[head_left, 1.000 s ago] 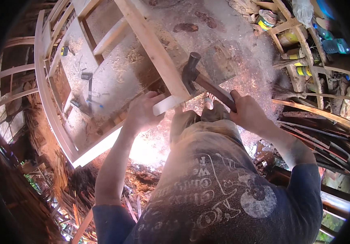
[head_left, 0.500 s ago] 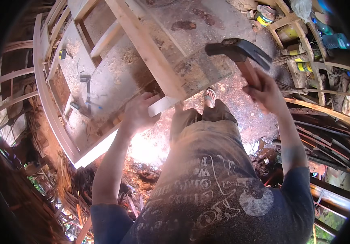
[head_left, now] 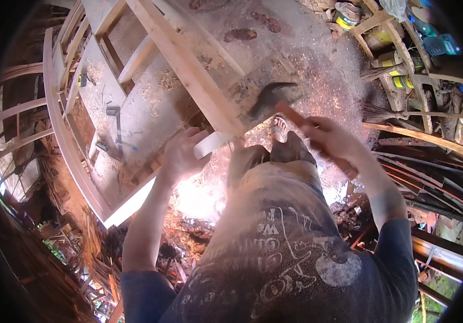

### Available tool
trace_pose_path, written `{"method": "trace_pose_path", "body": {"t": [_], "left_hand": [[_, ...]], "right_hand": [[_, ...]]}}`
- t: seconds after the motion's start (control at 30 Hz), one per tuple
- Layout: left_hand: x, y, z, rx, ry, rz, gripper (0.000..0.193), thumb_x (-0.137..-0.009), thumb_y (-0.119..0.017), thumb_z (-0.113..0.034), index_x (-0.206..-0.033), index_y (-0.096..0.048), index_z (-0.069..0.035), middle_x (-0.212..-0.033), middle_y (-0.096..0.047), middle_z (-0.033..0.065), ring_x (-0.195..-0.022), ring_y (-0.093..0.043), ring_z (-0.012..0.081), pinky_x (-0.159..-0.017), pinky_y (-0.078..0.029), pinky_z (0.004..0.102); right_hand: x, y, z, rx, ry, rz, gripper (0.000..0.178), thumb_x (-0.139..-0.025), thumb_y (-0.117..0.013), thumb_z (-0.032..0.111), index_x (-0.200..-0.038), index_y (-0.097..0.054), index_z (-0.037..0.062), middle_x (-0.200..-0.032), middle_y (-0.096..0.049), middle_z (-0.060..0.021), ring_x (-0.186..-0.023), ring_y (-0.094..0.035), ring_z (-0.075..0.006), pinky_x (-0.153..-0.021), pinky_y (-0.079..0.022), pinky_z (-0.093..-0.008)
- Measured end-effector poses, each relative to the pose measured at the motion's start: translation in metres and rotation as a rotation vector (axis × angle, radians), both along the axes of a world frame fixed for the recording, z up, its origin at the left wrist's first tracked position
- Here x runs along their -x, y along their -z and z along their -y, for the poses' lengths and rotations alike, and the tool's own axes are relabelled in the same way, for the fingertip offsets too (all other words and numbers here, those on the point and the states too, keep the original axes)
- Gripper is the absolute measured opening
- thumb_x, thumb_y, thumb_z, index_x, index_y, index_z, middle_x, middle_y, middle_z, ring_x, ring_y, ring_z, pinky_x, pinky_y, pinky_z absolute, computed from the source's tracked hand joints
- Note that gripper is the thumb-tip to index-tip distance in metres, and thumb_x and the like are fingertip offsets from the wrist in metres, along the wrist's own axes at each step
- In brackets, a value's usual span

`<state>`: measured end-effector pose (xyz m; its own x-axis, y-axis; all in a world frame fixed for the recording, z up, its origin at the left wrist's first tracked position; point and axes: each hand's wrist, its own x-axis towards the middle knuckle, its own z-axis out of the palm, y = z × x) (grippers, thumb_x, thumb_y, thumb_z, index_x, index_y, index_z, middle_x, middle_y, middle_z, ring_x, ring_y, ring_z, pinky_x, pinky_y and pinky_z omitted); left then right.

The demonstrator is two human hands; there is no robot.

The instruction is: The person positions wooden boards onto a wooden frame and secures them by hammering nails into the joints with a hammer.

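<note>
My right hand [head_left: 332,141] is closed round the wooden handle of a claw hammer [head_left: 291,112]. The hammer's dark head, blurred by motion, hangs above the joint side of a pale wooden frame. My left hand [head_left: 184,156] grips the frame's near rail [head_left: 213,143], fingers over its top and thumb on the near side. Just right of that hand, a long wooden beam [head_left: 188,70] meets the rail end. Whether the hammer touches the wood cannot be made out.
A tape measure [head_left: 82,80] and a dark metal square-like tool [head_left: 116,126] lie on the sawdust-strewn surface at left. Wooden shelving [head_left: 393,70] with bottles and cans stands at the far right. Stacked timber strips [head_left: 430,180] lie below it. My sandalled foot [head_left: 280,128] shows ahead.
The hammer has swung down and left, and its head is now nearer the joint. My left hand keeps its grip on the rail. The view has shifted slightly.
</note>
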<state>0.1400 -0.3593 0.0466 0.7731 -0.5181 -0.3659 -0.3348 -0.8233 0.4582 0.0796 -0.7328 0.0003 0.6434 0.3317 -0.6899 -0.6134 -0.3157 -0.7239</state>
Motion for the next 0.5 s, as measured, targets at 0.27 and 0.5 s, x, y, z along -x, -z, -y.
{"method": "trace_pose_path", "body": {"t": [0.27,0.5], "left_hand": [[-0.003,0.003,0.003,-0.017,0.019,0.012,0.043,-0.073,-0.076,-0.011,-0.115,-0.072,-0.011,-0.105,-0.069,0.0134,-0.092,-0.07,0.034,-0.081,-0.058,0.0439],[-0.001,0.005,-0.004,0.045,0.024,0.024,0.044,-0.075,-0.078,-0.01,-0.118,-0.07,-0.006,-0.106,-0.07,0.0154,-0.094,-0.07,0.0347,-0.084,-0.058,0.0439]], "right_hand": [[-0.043,0.023,0.053,0.412,0.72,0.357,0.037,-0.11,-0.041,0.038,-0.09,-0.058,0.0109,-0.066,-0.056,-0.0009,-0.055,-0.055,-0.011,-0.054,-0.048,-0.0268],[-0.013,-0.028,0.02,0.191,0.673,-0.234,0.046,-0.1,-0.058,0.054,-0.108,-0.064,0.0085,-0.071,-0.058,0.0004,-0.053,-0.049,-0.008,-0.048,-0.04,-0.0245]]}}
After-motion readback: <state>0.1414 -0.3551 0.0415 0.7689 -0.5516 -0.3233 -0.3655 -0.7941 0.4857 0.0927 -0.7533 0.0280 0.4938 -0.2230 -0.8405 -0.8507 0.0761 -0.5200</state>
